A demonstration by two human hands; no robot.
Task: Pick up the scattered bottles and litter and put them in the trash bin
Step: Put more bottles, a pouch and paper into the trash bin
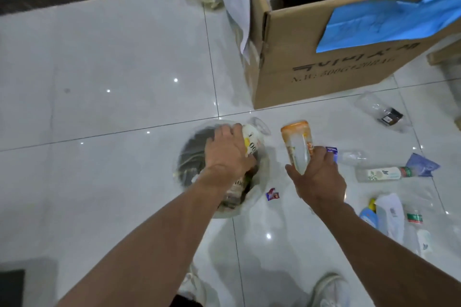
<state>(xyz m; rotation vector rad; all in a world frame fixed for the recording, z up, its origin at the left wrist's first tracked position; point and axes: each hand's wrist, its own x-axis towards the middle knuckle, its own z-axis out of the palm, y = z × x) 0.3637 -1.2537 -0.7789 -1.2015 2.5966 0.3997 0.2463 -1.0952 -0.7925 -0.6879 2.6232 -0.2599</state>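
The left hand (228, 151) clutches a white-labelled bottle (250, 142) over the bin (185, 157); the right hand (321, 177) grips a clear orange-labelled bottle (296, 147).

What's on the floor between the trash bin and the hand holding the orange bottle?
In the head view, a small red-and-purple wrapper lies on the tile between the trash bin and the right hand gripping the orange bottle.
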